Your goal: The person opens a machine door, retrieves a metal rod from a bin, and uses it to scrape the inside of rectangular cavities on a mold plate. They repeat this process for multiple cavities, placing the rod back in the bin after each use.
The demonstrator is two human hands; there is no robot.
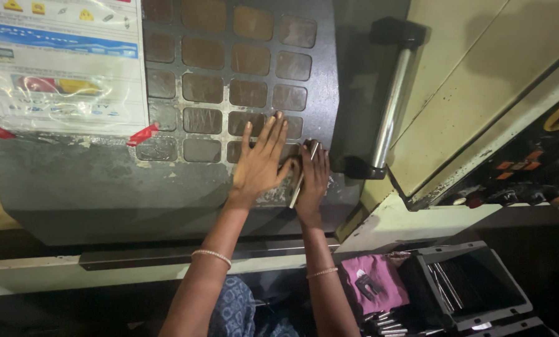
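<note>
Hands — left (259,163) flat on door (104,181), right (312,178) gripping rod (302,176); tray (479,312) holds rods.

A dark tray (517,306) at lower right holds thin metal rods (445,284), with a pink cloth (379,274) just beside it.

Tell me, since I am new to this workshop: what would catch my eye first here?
Two bare hands pressed flat on the dark grey machine door with its grid of brownish square panes: the left hand spread wide, the right hand holding a slim metal rod. Right of them stands a long silver bar handle; lower right, a pink cloth.
</note>
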